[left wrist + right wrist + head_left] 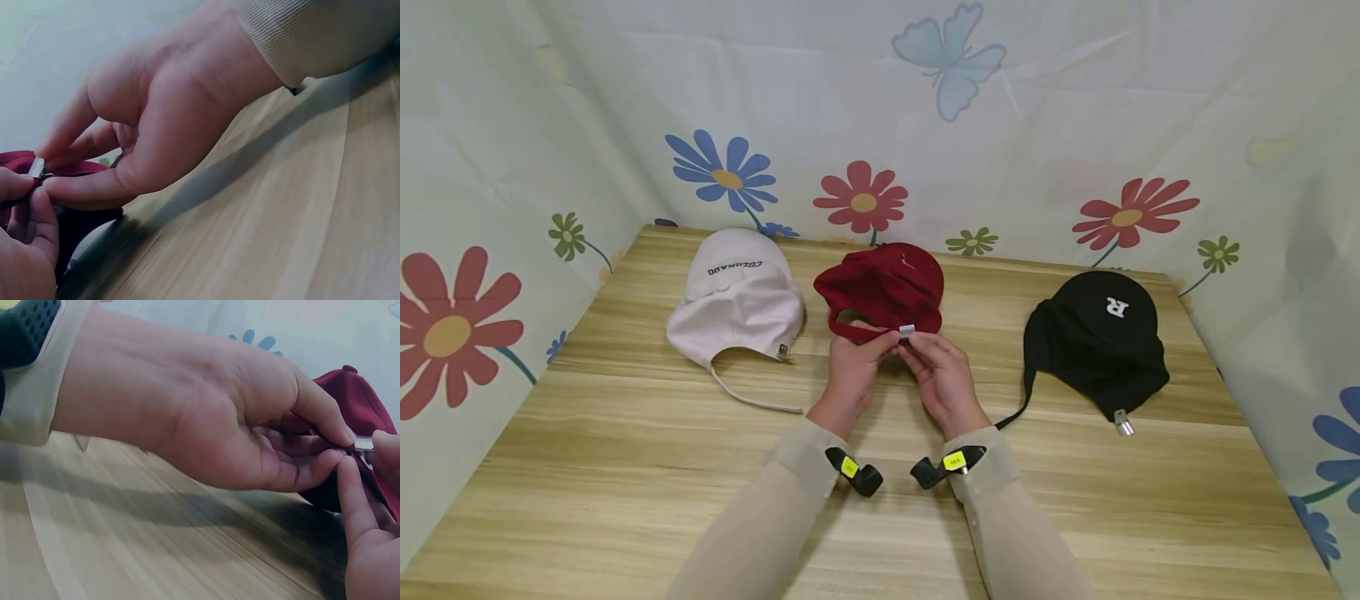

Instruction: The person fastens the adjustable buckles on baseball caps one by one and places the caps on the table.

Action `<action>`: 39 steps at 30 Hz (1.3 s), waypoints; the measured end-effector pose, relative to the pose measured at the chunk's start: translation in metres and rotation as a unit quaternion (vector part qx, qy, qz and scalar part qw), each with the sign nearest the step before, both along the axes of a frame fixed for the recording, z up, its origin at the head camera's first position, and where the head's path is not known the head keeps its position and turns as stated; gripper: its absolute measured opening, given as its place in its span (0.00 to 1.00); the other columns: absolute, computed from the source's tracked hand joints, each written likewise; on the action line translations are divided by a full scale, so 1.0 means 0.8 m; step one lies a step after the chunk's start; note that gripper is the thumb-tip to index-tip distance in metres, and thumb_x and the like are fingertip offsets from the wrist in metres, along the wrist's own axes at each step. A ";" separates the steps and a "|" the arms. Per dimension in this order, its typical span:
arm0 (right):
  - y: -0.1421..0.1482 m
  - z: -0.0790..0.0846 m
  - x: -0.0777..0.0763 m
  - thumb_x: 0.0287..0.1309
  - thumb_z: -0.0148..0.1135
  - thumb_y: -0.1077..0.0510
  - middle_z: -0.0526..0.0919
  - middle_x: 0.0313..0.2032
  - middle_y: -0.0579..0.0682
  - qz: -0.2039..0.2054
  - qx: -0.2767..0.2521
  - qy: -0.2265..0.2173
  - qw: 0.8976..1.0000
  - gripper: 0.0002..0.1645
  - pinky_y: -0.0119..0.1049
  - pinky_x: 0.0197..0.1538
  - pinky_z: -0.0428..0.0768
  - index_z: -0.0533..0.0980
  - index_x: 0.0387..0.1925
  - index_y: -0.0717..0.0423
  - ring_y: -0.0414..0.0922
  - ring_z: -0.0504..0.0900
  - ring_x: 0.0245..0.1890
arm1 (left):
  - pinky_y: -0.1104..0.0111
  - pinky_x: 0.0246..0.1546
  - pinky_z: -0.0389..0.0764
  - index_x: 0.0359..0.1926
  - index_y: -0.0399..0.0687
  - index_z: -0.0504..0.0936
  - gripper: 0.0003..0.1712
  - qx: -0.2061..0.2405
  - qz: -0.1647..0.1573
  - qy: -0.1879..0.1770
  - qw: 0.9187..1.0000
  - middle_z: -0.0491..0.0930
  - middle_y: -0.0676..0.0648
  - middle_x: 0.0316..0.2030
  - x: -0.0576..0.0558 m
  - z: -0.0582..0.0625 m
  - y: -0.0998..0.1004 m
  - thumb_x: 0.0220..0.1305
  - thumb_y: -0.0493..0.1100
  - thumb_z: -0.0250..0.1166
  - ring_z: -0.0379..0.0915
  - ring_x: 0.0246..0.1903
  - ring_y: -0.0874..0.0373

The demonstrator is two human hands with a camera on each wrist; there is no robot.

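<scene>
A dark red baseball cap [886, 283] lies on the table with its back opening towards me. My left hand [852, 373] pinches the cap's adjuster strap [859, 332], fingertips right at a small silver buckle [907, 331]. From the other side, my right hand [945, 379] pinches the strap at this buckle between thumb and fingers. The fingertips of both hands meet around the buckle [364, 444] in the right wrist view. Part of the strap is hidden behind the fingers.
To the left, a white cap [741, 292] lettered COLORADO has its strap hanging loose. A black cap [1101, 333] with a white R lies to the right, its strap undone and a metal buckle [1123, 422] at its edge. Flower-printed cloth [1022, 150] walls the table.
</scene>
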State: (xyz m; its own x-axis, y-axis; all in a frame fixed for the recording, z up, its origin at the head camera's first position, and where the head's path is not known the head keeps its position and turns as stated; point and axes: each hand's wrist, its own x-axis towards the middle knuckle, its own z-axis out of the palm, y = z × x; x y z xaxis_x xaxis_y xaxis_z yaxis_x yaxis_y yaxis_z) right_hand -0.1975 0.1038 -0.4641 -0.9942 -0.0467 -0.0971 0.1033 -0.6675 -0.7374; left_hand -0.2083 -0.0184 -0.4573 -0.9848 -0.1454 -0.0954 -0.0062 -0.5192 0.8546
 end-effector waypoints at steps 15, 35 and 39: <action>0.008 -0.001 -0.005 0.66 0.56 0.63 0.86 0.35 0.51 0.038 0.012 -0.024 0.999 0.10 0.31 0.47 0.84 0.83 0.33 0.58 0.40 0.85 0.36 | 0.73 0.28 0.82 0.27 0.43 0.74 0.14 0.003 -0.057 0.006 0.998 0.81 0.51 0.22 -0.003 -0.001 -0.010 0.54 0.21 0.64 0.78 0.21 0.62; 0.009 0.002 -0.009 0.61 0.56 0.74 0.85 0.32 0.48 0.043 0.077 -0.004 0.996 0.17 0.33 0.46 0.85 0.84 0.26 0.54 0.40 0.86 0.34 | 0.73 0.28 0.82 0.25 0.44 0.73 0.16 -0.010 -0.057 0.002 0.998 0.84 0.48 0.25 -0.003 -0.004 -0.013 0.53 0.21 0.65 0.79 0.21 0.62; 0.006 0.003 -0.009 0.59 0.58 0.74 0.84 0.32 0.49 0.020 0.102 0.003 0.995 0.15 0.34 0.44 0.85 0.83 0.26 0.56 0.41 0.86 0.32 | 0.74 0.28 0.83 0.26 0.44 0.74 0.15 -0.022 -0.048 0.009 0.999 0.84 0.51 0.24 -0.002 -0.004 -0.011 0.53 0.21 0.65 0.79 0.21 0.63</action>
State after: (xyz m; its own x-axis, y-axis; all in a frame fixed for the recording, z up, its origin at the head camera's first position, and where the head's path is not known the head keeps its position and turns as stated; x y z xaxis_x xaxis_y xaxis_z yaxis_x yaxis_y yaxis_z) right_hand -0.2047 0.1085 -0.4619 -0.9926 -0.0655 -0.1025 0.1215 -0.4990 -0.8581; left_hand -0.2101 -0.0273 -0.4605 -0.9958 -0.0543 -0.0742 -0.0391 -0.4797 0.8765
